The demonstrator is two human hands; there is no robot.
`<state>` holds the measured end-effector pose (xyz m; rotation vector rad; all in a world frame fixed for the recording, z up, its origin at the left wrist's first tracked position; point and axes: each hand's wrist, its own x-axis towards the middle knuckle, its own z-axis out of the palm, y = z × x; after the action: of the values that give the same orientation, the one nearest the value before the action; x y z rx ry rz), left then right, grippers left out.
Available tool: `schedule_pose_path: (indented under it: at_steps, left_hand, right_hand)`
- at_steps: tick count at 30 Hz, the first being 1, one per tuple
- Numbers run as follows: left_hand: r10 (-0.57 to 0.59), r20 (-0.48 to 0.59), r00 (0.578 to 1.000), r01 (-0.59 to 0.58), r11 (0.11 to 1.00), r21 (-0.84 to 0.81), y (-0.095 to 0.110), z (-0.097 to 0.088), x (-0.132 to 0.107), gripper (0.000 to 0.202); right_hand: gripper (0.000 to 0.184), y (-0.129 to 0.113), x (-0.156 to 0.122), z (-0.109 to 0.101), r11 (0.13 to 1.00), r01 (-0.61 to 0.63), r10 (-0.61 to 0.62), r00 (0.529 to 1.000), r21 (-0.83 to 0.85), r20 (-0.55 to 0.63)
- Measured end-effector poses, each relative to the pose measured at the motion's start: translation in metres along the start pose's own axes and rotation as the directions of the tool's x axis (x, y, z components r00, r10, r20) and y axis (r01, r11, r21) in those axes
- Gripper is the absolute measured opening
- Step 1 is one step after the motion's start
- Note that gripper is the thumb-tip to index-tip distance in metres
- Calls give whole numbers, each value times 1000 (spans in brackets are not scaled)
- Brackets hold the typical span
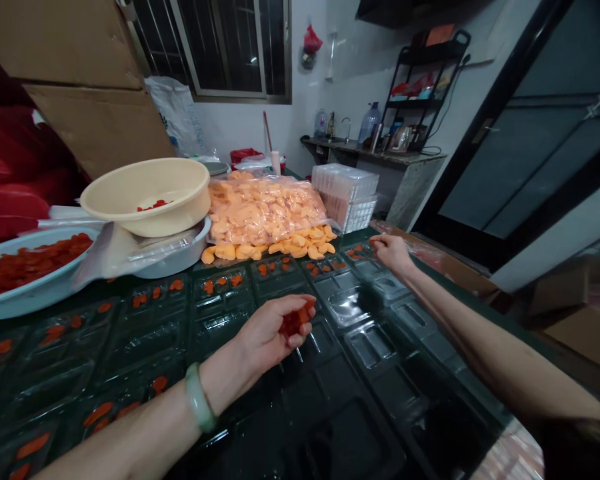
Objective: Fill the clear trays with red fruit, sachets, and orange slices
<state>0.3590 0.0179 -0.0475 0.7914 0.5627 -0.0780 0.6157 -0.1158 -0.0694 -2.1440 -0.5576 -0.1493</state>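
My left hand (275,333) is closed around several red dried fruit pieces (295,319), just above the black plastic compartment trays (300,360) that cover the table. A pale green bangle (199,397) circles that wrist. My right hand (393,255) reaches to the far row of trays, its fingers curled and their contents unclear. Nearest it lie small orange pieces (357,251) in a compartment. Beyond are a clear bag of pale orange slices (263,210) and loose slices (270,250). A cream basin (145,193) holds a few red pieces.
A pale blue dish of red pieces (30,267) stands at the left, with a white basin (180,253) under the cream one. Stacked clear trays (345,193) stand behind the bag. Cardboard boxes (90,80) loom upper left; a counter with bottles (365,150) lines the back wall.
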Motion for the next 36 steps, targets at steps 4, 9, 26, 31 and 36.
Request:
schedule_pose_path:
  at_steps: [4, 9, 26, 31, 36]
  left_hand:
    - [10, 26, 1000, -11, 1000, 14, -2, -9, -5, 9]
    - [39, 22, 999, -40, 999, 36, -2, -9, -3, 14]
    - [-28, 125, 992, -23, 921, 389, -74, 43, -10, 46]
    - [-135, 125, 983, 98, 958, 271, -80, 57, -8, 46]
    - [-196, 42, 980, 188, 971, 150, -74, 50, -9, 32]
  right_hand:
    - [6, 36, 45, 2, 987, -142, 141, 990, -76, -18]
    - [13, 12, 26, 2, 997, -78, 78, 996, -3, 43]
    - [32, -53, -212, -49, 724, -347, -101, 801, 596, 590]
    - [26, -34, -177, -64, 843, -252, 40, 910, 476, 413]
    - [16, 12, -69, -47, 943, -202, 199, 979, 266, 38]
